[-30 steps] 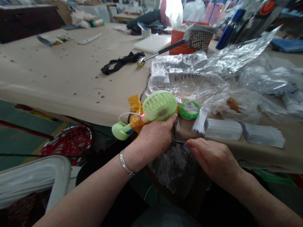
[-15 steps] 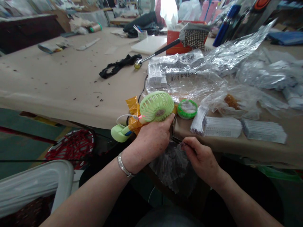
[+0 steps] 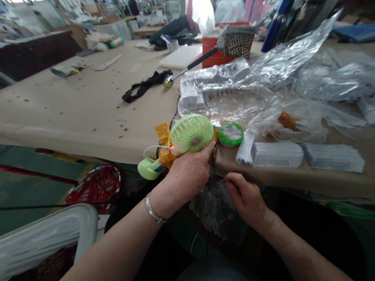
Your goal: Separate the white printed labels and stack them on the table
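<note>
My left hand point(image 3: 189, 171) is at the table's front edge, just below a light green handheld fan point(image 3: 191, 134). Its index finger reaches to a small metal piece point(image 3: 214, 154) hanging at the edge. The other fingers curl under, and what they hold is hidden. To the right and lower, my right hand point(image 3: 249, 201) pinches a thin dark cord point(image 3: 218, 177) with reddish ends between thumb and forefinger. The cord stretches towards my left hand. A clear plastic bag point(image 3: 218, 210) hangs below both hands.
Orange tape point(image 3: 165, 154) holds the fan at the edge. To the right are a green round tub point(image 3: 231, 134), stacked white labels point(image 3: 278, 155) and plastic bags point(image 3: 293, 113). A black fabric loop point(image 3: 143, 88) lies farther back. At lower left stands a white bin point(image 3: 90, 218).
The view has shifted slightly. My right hand still pinches the cord, and the cord looks a little straighter. My left hand has stayed beside the metal piece.
</note>
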Demonstrator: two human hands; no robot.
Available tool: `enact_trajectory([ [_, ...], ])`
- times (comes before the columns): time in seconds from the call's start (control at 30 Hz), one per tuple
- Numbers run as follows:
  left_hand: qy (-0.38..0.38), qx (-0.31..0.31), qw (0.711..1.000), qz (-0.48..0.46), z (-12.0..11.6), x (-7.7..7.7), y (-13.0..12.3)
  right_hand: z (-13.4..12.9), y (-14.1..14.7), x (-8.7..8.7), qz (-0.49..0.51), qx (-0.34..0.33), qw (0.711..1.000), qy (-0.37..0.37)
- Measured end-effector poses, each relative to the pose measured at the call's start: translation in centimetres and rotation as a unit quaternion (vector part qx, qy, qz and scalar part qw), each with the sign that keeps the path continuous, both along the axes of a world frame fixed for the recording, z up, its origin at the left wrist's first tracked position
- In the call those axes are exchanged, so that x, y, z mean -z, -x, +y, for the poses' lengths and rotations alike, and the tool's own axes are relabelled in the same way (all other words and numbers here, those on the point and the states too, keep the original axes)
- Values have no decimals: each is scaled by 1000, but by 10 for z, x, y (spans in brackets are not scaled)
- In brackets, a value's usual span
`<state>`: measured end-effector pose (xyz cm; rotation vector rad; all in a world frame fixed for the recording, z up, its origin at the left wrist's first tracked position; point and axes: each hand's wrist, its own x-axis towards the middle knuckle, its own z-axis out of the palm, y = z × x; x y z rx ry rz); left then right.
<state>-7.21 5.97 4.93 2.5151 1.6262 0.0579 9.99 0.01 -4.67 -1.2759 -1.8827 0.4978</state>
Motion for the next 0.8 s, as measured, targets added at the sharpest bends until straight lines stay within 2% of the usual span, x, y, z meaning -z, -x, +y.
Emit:
enact_trajectory([
  [0.23, 0, 7, 1000, -7, 1, 0, 1, -7, 0, -3, 3, 2, 1000, -15],
  [0.4, 1, 4, 1000, -18, 0, 0, 1, -1, -6, -5, -26, 23, 999, -29],
  [0.8, 11, -2, 1000, -22, 1, -3, 0, 6, -10, -4, -105, -24, 988, -106],
])
